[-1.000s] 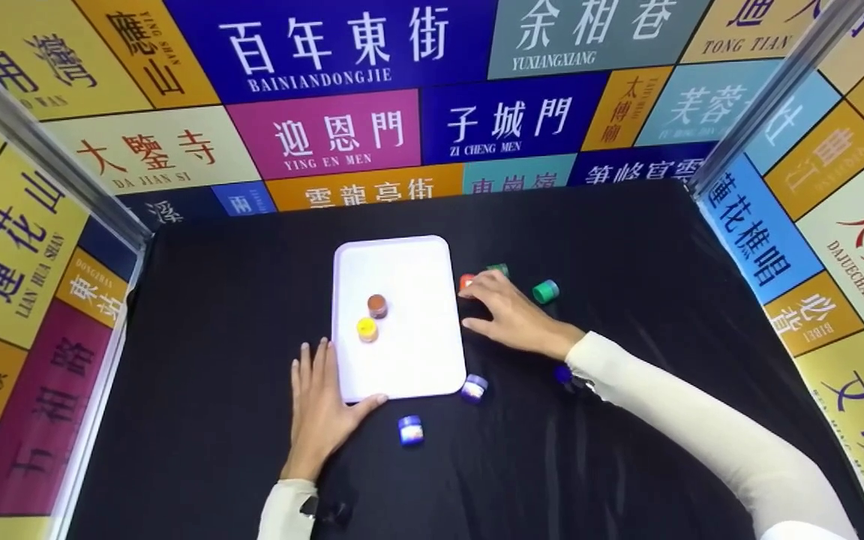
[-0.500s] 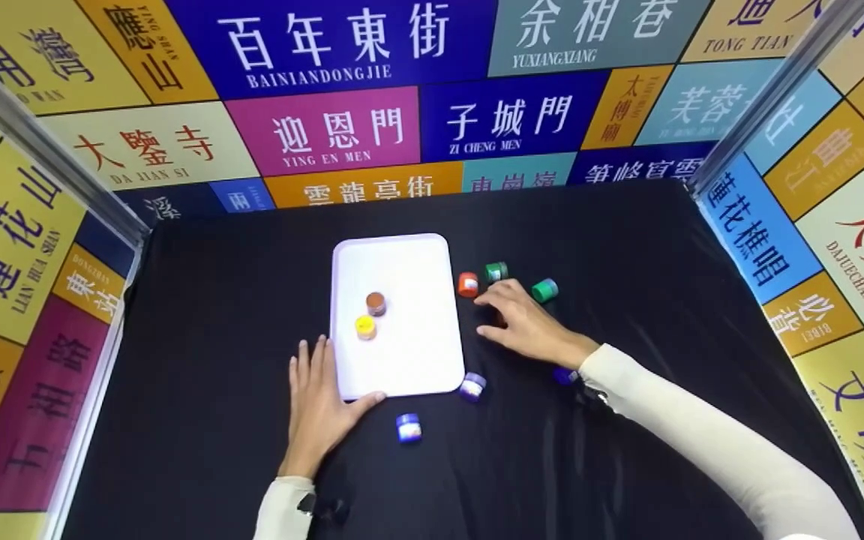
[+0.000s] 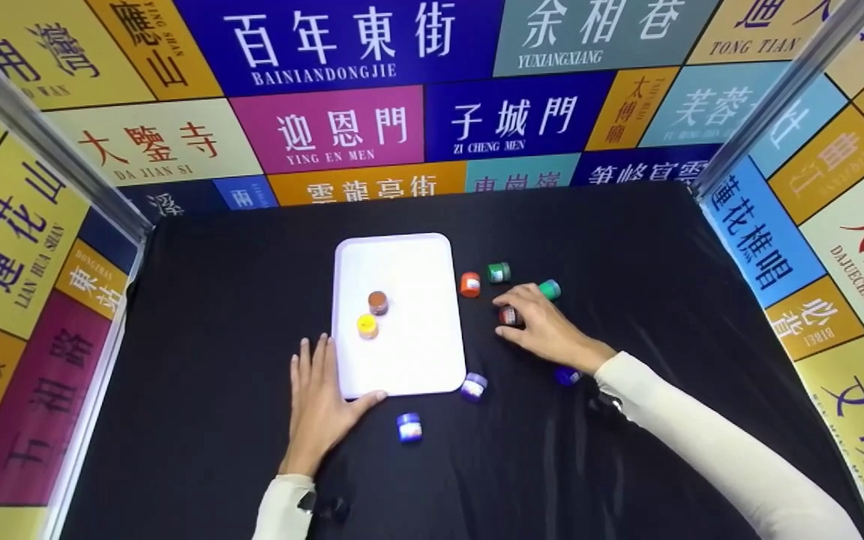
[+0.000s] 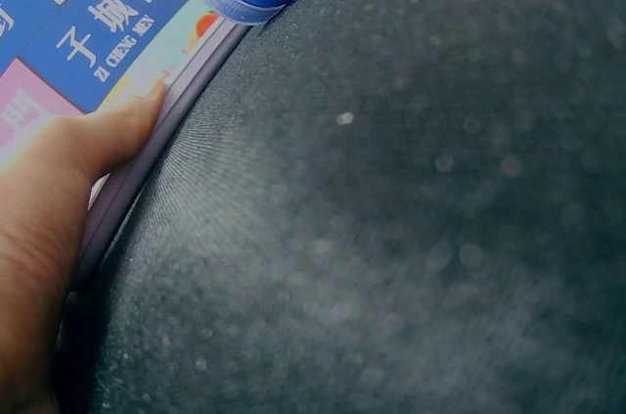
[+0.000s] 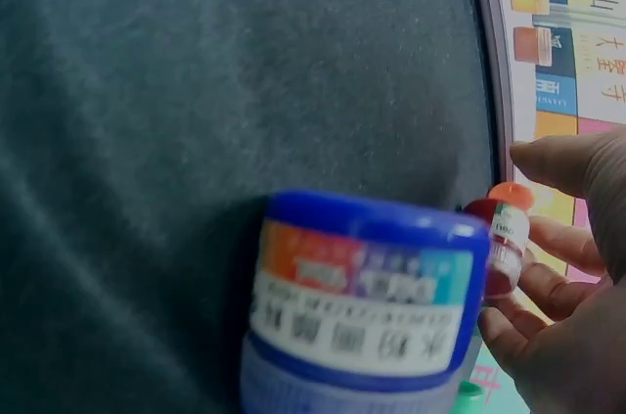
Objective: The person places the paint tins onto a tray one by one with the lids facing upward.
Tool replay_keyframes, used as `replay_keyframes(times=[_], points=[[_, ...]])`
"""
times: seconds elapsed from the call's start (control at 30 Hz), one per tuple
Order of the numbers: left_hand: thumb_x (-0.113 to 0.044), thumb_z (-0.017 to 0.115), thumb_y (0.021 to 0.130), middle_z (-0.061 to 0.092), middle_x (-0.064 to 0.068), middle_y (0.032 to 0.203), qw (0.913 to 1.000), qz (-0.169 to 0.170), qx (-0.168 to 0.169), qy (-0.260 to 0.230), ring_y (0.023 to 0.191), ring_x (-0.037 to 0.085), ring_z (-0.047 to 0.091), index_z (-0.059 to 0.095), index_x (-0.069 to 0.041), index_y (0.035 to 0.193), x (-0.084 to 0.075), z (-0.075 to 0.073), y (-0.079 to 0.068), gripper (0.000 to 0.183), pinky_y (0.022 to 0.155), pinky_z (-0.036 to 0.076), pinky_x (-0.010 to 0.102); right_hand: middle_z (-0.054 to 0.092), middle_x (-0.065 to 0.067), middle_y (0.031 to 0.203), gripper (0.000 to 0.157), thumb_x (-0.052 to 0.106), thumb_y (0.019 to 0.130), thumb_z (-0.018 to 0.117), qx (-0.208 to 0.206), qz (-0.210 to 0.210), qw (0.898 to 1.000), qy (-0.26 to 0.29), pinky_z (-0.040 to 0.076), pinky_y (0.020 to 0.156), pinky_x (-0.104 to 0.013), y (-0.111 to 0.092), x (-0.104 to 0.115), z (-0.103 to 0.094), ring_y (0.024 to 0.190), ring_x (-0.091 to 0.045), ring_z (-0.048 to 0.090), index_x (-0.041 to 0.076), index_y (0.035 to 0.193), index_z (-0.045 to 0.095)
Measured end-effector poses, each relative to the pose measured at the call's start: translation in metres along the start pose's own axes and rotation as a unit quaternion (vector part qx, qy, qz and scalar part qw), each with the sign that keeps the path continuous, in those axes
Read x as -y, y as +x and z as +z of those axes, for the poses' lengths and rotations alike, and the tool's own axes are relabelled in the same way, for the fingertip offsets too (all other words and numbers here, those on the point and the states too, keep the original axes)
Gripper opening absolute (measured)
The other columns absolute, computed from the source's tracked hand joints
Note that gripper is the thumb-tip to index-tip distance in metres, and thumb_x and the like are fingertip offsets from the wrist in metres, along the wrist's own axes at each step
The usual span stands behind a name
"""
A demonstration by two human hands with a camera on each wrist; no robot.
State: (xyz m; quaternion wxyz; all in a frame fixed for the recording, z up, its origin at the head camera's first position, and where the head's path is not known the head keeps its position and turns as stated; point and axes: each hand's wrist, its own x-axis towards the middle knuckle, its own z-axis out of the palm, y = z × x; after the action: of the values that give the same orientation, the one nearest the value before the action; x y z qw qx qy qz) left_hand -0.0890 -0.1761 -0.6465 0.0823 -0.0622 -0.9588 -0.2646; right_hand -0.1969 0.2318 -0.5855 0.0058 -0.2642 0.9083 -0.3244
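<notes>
My left hand [image 3: 319,409] lies at the near left corner of a white tray [image 3: 409,367], its fingers straight along the left side and its thumb over the near rim. Further right, my right hand [image 3: 544,326] curls its fingers and thumb round a dark red paint jar [image 3: 508,315] on the black cloth. In the right wrist view, the fingers lie behind that dark red jar [image 5: 504,248], and the thumb shows a gap from it. A brown paint jar [image 3: 378,302] and a yellow one [image 3: 367,326] stand on the tray.
Beyond the right hand are an orange jar [image 3: 470,284], a dark green jar [image 3: 499,271] and a lighter green jar [image 3: 550,289]. A purple jar [image 3: 474,386] sits by the tray's near right corner, a blue one [image 3: 409,427] nearer me. Another blue jar [image 3: 567,375] lies near the right wrist.
My right hand has drawn back rightward and nearer me, from beside the orange jar to the dark red jar, uncovering the orange and dark green jars. The left hand keeps its place.
</notes>
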Motion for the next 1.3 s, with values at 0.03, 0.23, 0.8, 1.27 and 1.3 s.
replay_keyframes(times=[0.03,0.23,0.8,1.27,1.3], points=[[-0.073,0.086,0.08,0.028,0.026,0.178,1.0,0.0,0.0,0.0,0.168,0.051,0.01,0.032,0.006,0.169,0.0,0.0,0.0,0.13,0.137,0.003,0.063,0.071,-0.017,0.13,0.046,0.011,0.093,0.088,-0.002,0.001,1.0,0.001,0.05,0.112,-0.054,-0.001,-0.001,-0.001,0.128,-0.037,0.057,-0.003,0.134,0.072],[-0.073,0.086,0.08,0.027,0.025,0.179,1.0,-0.002,0.004,0.0,0.168,0.05,0.01,0.031,0.005,0.17,0.0,0.001,0.0,0.131,0.137,0.002,0.062,0.071,-0.017,0.131,0.046,0.009,0.094,0.087,-0.005,0.017,1.0,0.005,0.051,0.112,-0.055,-0.007,-0.009,-0.004,0.127,-0.037,0.06,-0.004,0.135,0.071],[-0.076,0.084,0.08,0.028,0.026,0.178,1.0,-0.003,0.004,-0.005,0.168,0.05,0.01,0.032,0.005,0.17,-0.001,-0.001,0.001,0.131,0.137,0.002,0.061,0.072,-0.015,0.126,0.042,0.002,0.093,0.085,-0.019,0.005,1.0,0.004,0.052,0.111,-0.053,-0.021,-0.021,-0.001,0.125,-0.036,0.061,-0.002,0.133,0.071],[-0.075,0.083,0.081,0.027,0.026,0.178,0.9999,-0.004,0.007,-0.005,0.168,0.049,0.008,0.03,0.005,0.17,-0.001,-0.001,0.001,0.131,0.137,0.0,0.06,0.073,-0.014,0.122,0.038,0.002,0.092,0.086,-0.029,0.003,1.0,0.007,0.051,0.11,-0.052,-0.022,-0.02,0.004,0.122,-0.035,0.061,-0.002,0.127,0.073],[-0.075,0.083,0.081,0.027,0.026,0.178,1.0,-0.003,0.006,-0.006,0.168,0.049,0.008,0.03,0.005,0.17,-0.001,0.0,0.001,0.131,0.137,0.0,0.061,0.072,-0.014,0.122,0.038,0.002,0.092,0.087,-0.028,0.004,1.0,0.006,0.051,0.11,-0.052,-0.023,-0.019,0.005,0.122,-0.035,0.061,-0.002,0.127,0.073]])
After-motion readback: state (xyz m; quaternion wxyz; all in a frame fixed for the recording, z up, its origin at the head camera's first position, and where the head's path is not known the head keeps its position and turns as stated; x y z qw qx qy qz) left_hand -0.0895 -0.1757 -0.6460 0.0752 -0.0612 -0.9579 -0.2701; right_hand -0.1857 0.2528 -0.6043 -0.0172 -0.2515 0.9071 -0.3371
